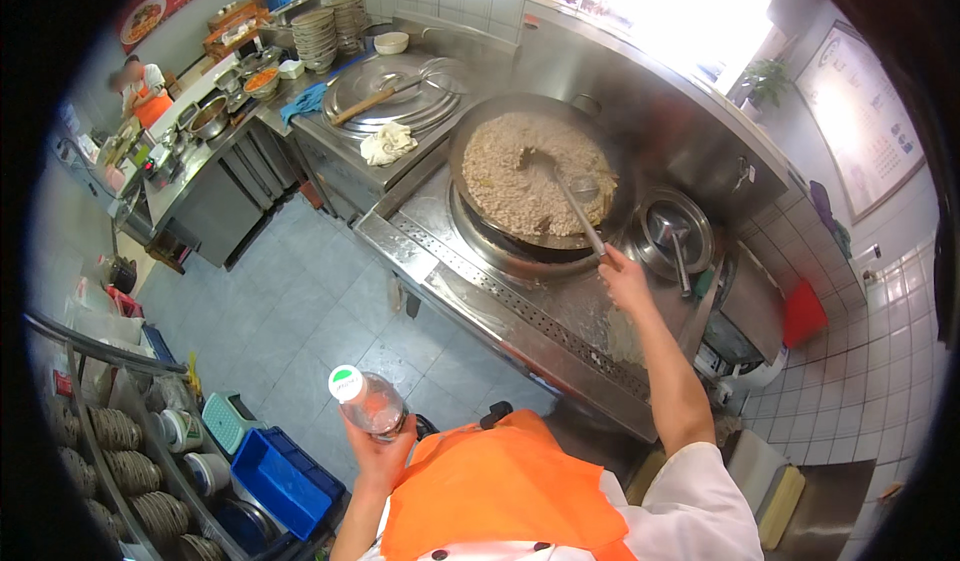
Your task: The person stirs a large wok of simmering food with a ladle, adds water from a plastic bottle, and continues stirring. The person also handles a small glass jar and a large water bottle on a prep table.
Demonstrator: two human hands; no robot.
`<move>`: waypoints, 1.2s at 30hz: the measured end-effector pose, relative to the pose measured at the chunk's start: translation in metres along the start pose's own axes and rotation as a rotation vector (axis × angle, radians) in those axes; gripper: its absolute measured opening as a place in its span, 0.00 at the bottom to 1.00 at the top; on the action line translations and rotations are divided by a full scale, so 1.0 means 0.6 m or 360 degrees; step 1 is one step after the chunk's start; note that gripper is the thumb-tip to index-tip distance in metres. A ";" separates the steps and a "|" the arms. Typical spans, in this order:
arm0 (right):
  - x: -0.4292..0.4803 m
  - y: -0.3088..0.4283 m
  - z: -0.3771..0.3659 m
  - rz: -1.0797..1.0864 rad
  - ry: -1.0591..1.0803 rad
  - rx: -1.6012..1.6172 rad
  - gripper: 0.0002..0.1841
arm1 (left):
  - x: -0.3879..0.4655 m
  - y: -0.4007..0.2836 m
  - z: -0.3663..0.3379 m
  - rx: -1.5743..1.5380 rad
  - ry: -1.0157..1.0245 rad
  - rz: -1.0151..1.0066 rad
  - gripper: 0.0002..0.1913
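Observation:
My right hand [624, 279] grips the handle of a metal wok ladle [574, 204], whose head rests in a large wok [469, 122]. Pale brown minced food [499, 163], looking like ground meat, fills much of the wok, and steam hazes it. In my left hand [377, 445] is a clear bottle [381, 403] with a white and green cap [347, 383], held in front of my orange apron [510, 486]. The bottle is over the floor, apart from the stove. What it contains is hard to tell.
Right of the wok, a metal basin [701, 223] holds another ladle [679, 257]. Left of it lie a large lid [390, 84], a wooden-handled tool [367, 107] and a cloth [388, 144]. A blue crate [289, 478] and stool [229, 418] stand on the floor. Another person [148, 95] is far left.

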State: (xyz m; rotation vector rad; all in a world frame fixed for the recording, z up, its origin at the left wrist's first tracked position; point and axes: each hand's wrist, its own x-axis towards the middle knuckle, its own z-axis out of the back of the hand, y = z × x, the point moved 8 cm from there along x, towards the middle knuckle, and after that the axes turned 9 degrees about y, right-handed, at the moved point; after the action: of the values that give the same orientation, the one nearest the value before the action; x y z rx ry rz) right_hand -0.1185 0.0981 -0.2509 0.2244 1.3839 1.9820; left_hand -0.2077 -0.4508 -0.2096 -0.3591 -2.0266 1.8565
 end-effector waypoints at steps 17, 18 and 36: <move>-0.044 0.070 -0.012 -0.0297 0.0377 0.0475 0.34 | -0.050 -0.021 0.009 0.0156 -0.0154 0.0133 0.42; -0.076 0.077 0.019 -0.0281 0.0372 0.0319 0.33 | -0.045 -0.017 0.009 0.0123 -0.0157 0.0150 0.42; -0.162 0.107 0.032 -0.0196 0.0252 -0.1621 0.30 | 0.031 -0.002 -0.019 0.0055 0.0048 0.0168 0.42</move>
State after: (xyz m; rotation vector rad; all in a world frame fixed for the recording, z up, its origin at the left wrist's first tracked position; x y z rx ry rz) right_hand -0.0652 0.0397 -0.1632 -0.4767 0.3181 2.3576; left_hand -0.2192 -0.4329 -0.2058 -0.4905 -1.9883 1.9335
